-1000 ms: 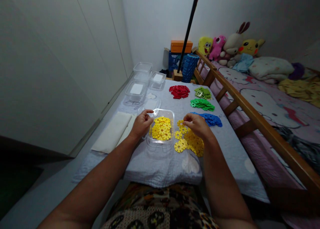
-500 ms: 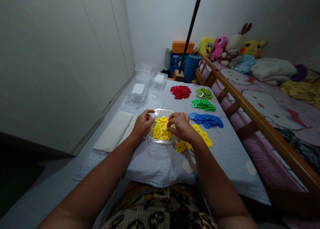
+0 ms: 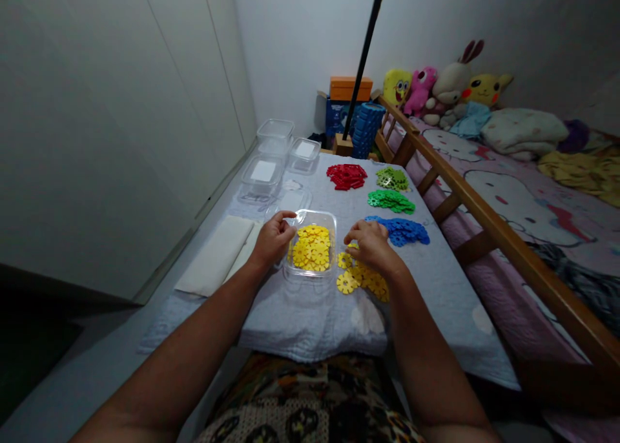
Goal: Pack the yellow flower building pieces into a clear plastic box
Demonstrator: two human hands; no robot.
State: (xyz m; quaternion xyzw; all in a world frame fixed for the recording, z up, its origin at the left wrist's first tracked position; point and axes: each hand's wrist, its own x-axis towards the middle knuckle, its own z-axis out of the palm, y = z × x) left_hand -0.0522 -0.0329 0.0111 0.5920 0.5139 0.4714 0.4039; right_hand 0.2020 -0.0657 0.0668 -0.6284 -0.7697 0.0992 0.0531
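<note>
A clear plastic container [image 3: 334, 220] stands in front of me with many yellow flower-shaped discs [image 3: 312, 249] inside. My left hand [image 3: 274, 237] is at its left side, thumb and fingers closed on the rim. To the right of the container, my right hand [image 3: 371, 244] hovers over a loose pile of yellow discs [image 3: 358, 278]. Its fingers are bent and a little apart, with a yellow disc visible just beneath them. The hand and wrist hide part of that pile.
Blue [image 3: 404, 231], green [image 3: 391, 201] and light green discs [image 3: 392, 179] lie in piles on the right, with red pieces [image 3: 346, 176] behind. Lidded clear boxes [image 3: 262, 172] stand at back left. A folded cream cloth [image 3: 216, 256] lies left. A wooden bed rail [image 3: 465, 201] borders the table.
My right hand has moved right, from above the container to the loose yellow pile. The left hand stays at the container's side. The view has shifted slightly.
</note>
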